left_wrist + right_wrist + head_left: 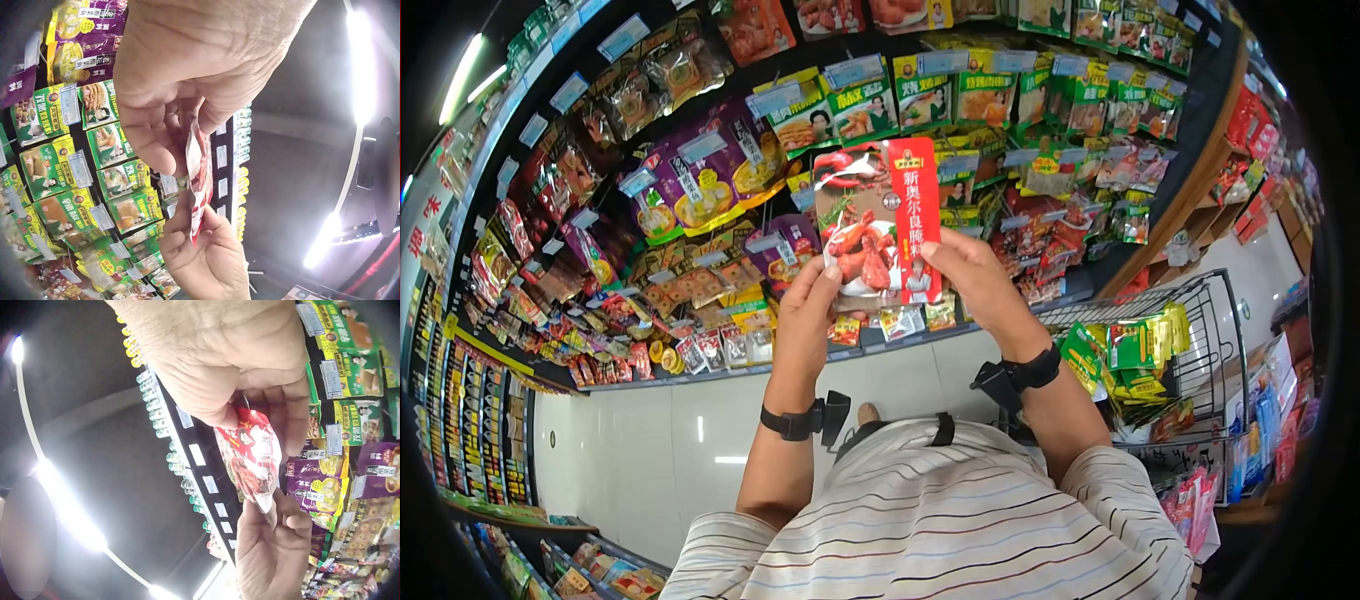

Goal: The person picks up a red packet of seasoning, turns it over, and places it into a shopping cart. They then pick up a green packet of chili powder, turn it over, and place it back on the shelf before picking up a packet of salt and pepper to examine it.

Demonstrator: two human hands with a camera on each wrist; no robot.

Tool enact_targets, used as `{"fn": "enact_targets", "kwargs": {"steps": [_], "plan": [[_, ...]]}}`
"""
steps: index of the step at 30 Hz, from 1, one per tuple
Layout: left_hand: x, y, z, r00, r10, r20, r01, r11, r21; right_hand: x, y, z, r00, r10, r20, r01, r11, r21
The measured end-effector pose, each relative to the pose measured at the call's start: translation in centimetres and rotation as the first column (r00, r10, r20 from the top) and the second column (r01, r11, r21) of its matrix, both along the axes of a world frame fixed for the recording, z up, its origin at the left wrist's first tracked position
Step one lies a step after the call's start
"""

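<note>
A red and brown seasoning packet (pixel 875 225), printed with chicken pieces and red peppers, is held upright in front of the shelf. My left hand (pixel 805 300) pinches its lower left edge, thumb on the front. On the opposite side my right hand (pixel 975 280) grips the lower right edge the same way. Seen edge-on in the left wrist view, the packet (pixel 199 165) is thin and slightly bulged, with the left hand (pixel 200 62) above it. The right wrist view shows its red front (pixel 253 444) beneath the right hand (pixel 219 356).
Green seasoning packets (pixel 925 90) and purple bags (pixel 710 165) hang in rows on the shelf ahead. To the right stands a wire shopping cart (pixel 1225 340) holding several green and yellow packets (pixel 1135 345). Pale floor tiles (pixel 640 440) lie below, and another shelf (pixel 480 420) is at the left.
</note>
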State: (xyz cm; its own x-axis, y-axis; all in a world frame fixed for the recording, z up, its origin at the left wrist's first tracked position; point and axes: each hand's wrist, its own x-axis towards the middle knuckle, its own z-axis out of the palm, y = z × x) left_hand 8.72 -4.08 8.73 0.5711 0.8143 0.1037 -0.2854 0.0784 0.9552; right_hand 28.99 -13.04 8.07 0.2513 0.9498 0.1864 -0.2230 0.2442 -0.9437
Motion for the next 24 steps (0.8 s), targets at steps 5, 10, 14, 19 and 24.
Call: {"fn": "enact_targets", "kwargs": {"steps": [5, 10, 14, 19, 24], "plan": [[0.2, 1.3, 0.8, 0.999, -0.001, 0.042, 0.0, 1.0, 0.021, 0.1, 1.1, 0.5, 0.997, -0.004, 0.082, 0.008, 0.999, -0.049], [-0.3, 3.4, 0.1, 1.0, -0.007, 0.008, 0.006, 1.0, 0.028, -0.3, 2.2, 0.8, 0.991, 0.006, 0.133, 0.001, 0.999, -0.05], [0.2, 4.1, 0.7, 1.0, 0.02, 0.016, -0.021, 0.998, 0.052, 0.0, 3.0, 0.1, 0.968, -0.003, 0.25, 0.015, 0.999, -0.045], [0.5, 5.1, 1.4, 0.999, -0.007, 0.036, 0.002, 0.993, 0.12, -0.5, 3.6, 1.0, 0.977, 0.023, 0.214, -0.006, 0.997, -0.079], [1.2, 6.2, 2.3, 0.992, -0.01, 0.124, -0.001, 0.996, 0.093, -0.8, 4.9, 2.0, 0.982, 0.038, 0.184, -0.025, 0.997, -0.072]]}}
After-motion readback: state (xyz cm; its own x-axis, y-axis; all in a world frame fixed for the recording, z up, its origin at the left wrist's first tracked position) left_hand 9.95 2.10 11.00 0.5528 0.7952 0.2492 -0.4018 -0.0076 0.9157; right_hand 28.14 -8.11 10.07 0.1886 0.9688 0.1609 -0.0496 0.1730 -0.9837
